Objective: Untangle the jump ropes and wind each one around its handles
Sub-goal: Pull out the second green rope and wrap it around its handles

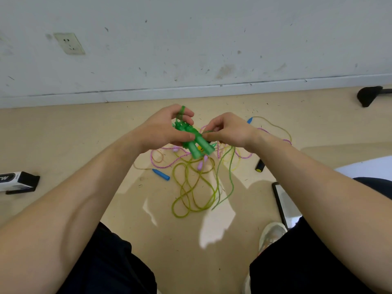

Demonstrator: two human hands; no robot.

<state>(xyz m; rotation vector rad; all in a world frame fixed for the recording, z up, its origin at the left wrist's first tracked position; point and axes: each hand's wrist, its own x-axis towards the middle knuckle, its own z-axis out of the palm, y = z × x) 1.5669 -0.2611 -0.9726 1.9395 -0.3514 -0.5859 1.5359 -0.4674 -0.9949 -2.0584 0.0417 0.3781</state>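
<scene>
**Green jump rope, in hand.** The paired green handles [197, 143] are held side by side above the floor [84, 145]. They are clasped by the left grip [167, 128] with fingers curled round them, and a loop of cord is hooked over one fingertip. The green cord [231, 166] is pinched by the right grip [229, 130] just beside the handles. Most of the cord trails to the floor, so winding is judged barely begun. Whether it is free of the tangle cannot be told.

**Other ropes, on the floor.** The yellow-green rope [191, 192], pink rope [169, 164], lilac handle [200, 165], blue handle [161, 174] and black-and-yellow handle [259, 165] are overlapped and none is wound. Most of the task is judged left.
</scene>
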